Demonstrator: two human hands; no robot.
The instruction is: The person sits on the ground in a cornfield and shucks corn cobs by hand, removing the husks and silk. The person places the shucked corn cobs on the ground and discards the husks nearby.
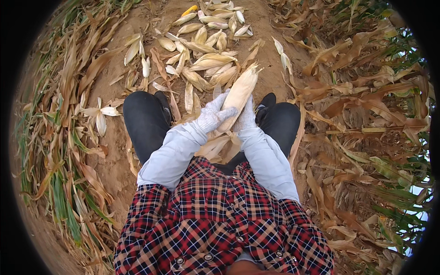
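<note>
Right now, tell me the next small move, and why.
Perhaps peel the pale husk back from its frayed tip: the left hand holds the corn ear, the right hand is against its side, and the husk looks closed around it.

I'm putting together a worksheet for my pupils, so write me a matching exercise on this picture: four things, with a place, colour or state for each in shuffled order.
Things:
1. Large corn ear
2. Yellow ear
3. Shirt
4. Trousers

Places, colours or states:
A. plain and dark
B. on the ground, at the far end of the scattered ears
C. checked, with red, black and tan
D. in its husk, between the gloved left hand and right hand

Right pairs: 1-D, 2-B, 3-C, 4-A.
</note>
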